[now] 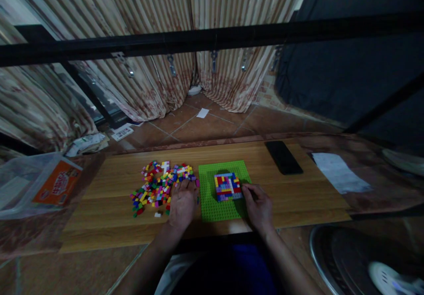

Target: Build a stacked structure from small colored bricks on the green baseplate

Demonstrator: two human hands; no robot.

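A green baseplate (213, 206) lies on the wooden board (109, 206). On it stands a small block built of many coloured bricks (227, 186). My right hand (258, 206) rests on the plate's right edge, its fingers curled against the right side of the built block. A heap of loose coloured bricks (159, 187) is spread to the left of the plate. My left hand (182, 202) lies palm down at the heap's right edge, fingers stretched over the bricks. A single white brick (158, 214) lies apart near the heap's front.
A black phone (283, 157) lies at the board's far right. A sheet of paper (336, 171) lies beyond it. A clear plastic bag with an orange box (56, 182) sits at the left. A black bar (212, 39) crosses overhead. Striped curtains hang behind.
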